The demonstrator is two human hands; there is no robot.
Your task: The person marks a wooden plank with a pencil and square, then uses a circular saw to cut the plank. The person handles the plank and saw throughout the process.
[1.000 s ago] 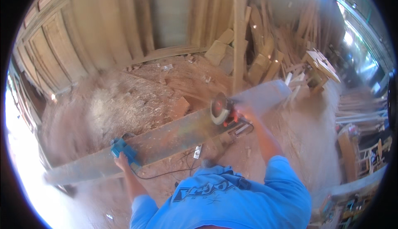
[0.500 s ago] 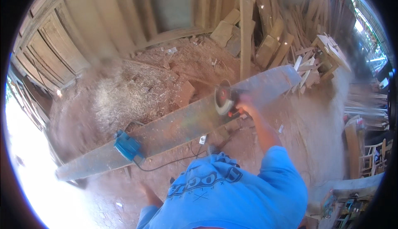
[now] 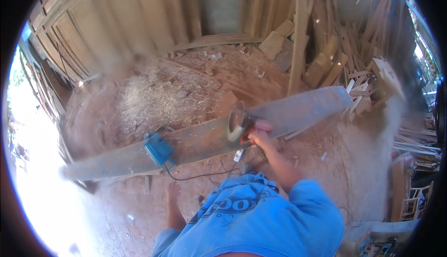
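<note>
We saw the right hand [image 3: 257, 136] gripping an angle grinder [image 3: 238, 125] on the long plank [image 3: 205, 140], blue power tool [image 3: 159, 148] nearby; left hand seemingly out of view.

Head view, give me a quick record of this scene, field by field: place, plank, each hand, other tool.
Place: wooden shed, dirt floor strewn with shavings
Plank: long, grey, lying slantwise across the view
Right hand: grips a disc grinder at the plank
Left hand: not visible
Blue power tool: sits on the plank, cord trailing
Scrap wood pile: upper right
</note>
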